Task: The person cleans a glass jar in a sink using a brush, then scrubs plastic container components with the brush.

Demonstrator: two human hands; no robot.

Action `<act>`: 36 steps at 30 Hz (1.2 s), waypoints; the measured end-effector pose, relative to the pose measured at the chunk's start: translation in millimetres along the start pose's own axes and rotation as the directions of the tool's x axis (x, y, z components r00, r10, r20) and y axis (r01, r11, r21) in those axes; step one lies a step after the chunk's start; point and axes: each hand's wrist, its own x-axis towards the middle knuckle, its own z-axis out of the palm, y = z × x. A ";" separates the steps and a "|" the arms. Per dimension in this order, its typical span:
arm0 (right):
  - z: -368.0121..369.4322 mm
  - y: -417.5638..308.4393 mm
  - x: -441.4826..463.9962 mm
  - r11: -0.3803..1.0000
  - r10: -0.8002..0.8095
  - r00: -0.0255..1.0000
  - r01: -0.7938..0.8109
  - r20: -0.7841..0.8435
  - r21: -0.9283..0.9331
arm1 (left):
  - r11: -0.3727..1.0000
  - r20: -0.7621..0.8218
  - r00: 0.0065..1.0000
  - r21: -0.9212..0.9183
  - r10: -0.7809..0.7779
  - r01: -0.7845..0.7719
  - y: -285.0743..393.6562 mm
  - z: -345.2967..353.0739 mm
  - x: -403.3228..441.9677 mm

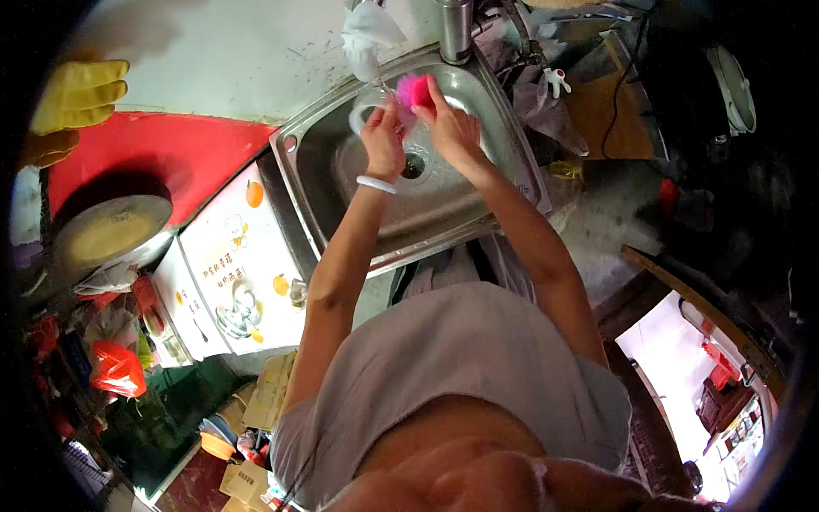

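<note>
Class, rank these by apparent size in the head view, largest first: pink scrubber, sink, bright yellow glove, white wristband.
1. Sink
2. Bright yellow glove
3. Pink scrubber
4. White wristband

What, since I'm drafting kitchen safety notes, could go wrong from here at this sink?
The round whitish item could slip from the left hand into the metal sink. The right hand, holding something pink, might knock the steel cylinder by the sink's back edge. The white bracelet on the left wrist may get wet.
</note>
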 end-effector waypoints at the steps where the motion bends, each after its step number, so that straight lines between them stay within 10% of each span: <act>1: -6.8 -9.2 3.9 1.000 0.010 0.998 -0.009 -0.061 0.013 | 1.000 -0.002 1.000 0.019 -0.015 0.015 -5.4 1.4 0.7; 19: 2.2 23.6 -15.3 0.998 -0.033 0.999 0.034 0.004 -0.057 | 0.973 0.024 0.992 0.192 0.126 -0.128 -1.6 6.4 -5.4; 23: -19.3 -5.2 -2.3 0.994 -0.097 0.976 0.104 -0.197 0.025 | 0.960 0.186 0.981 0.260 0.060 -0.108 -6.9 6.2 -0.7; 36: -22.9 13.7 -2.5 0.981 -0.128 0.983 0.105 -0.132 -0.166 | 0.997 0.172 0.984 0.060 0.042 -0.053 11.6 22.0 4.5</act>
